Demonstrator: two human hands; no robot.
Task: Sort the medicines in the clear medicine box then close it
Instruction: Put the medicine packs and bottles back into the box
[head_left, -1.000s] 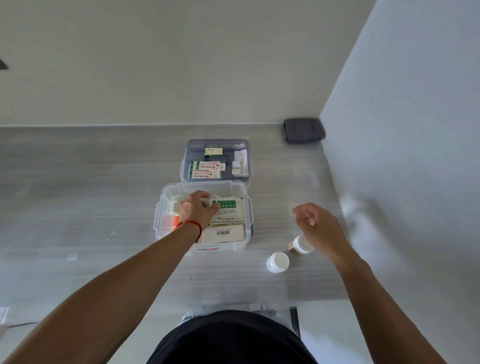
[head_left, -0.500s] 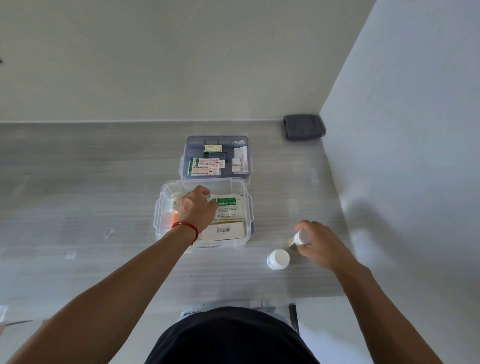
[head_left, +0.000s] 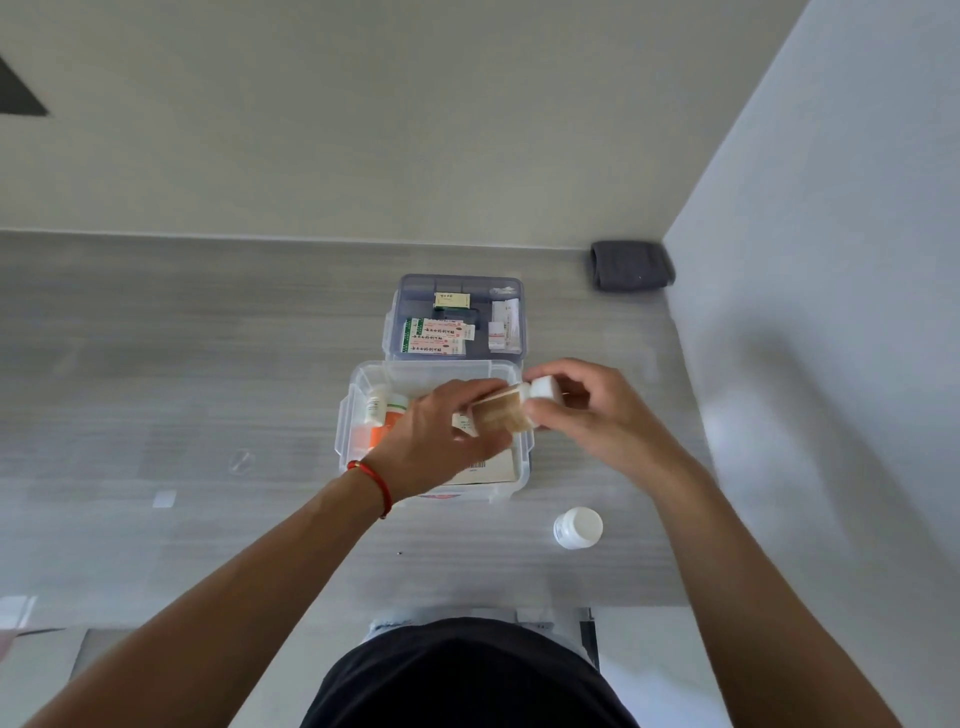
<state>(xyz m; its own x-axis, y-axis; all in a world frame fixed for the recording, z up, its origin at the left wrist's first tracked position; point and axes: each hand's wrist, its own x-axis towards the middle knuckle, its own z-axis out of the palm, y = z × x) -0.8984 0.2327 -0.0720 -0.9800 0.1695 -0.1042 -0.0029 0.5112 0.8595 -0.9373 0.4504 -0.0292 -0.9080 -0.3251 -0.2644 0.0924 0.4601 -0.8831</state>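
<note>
The clear medicine box stands open in the middle of the grey table, with small bottles at its left end and a flat white packet under my hands. A brown bottle with a white cap lies sideways above the box's right side. My right hand grips it at the cap end. My left hand touches its other end from the left. Behind the box sits its blue-grey tray with green-and-white packets and small boxes in it. A white-capped bottle stands on the table, right of the box.
A dark grey folded cloth lies in the far right corner against the walls. A wall runs along the table's right side. Small bits of clear tape lie on the table left of the box. The table's near edge is at my waist.
My right hand took the brown bottle from the table by the white-capped one and carried it up over the box. My left hand lifted off the packets to meet it.
</note>
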